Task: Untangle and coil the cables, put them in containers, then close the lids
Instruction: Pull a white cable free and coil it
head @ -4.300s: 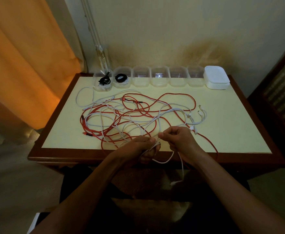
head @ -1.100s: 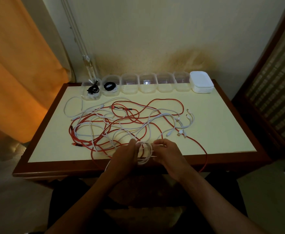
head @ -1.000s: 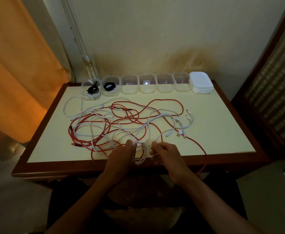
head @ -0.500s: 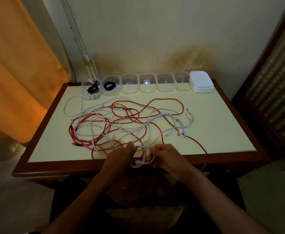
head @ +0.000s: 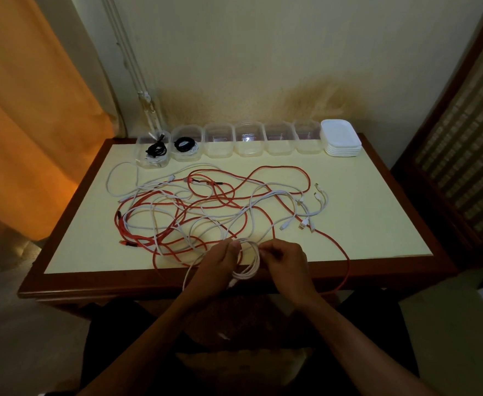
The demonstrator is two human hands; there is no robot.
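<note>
While left hand [head: 220, 262] grips white cable coil [head: 249, 261], right hand [head: 284, 260] pinches its loop at worktop [head: 377, 224] edge.

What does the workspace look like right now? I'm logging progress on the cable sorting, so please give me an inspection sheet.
Surface: pale yellow table with a dark wooden rim.
Job's things: six clear containers in a row at the far edge, all lidless; the two at the left end hold coiled cables. White lid stack at the right end of the row.
Clutter: nothing seen.
Grippers: left hand and right hand both hold the white coil at the near edge.
Cables: red and white tangle spread across the table; one red cable droops over the near edge.
Surroundings: orange curtain on the left, stained wall behind, wooden furniture on the right.
</note>
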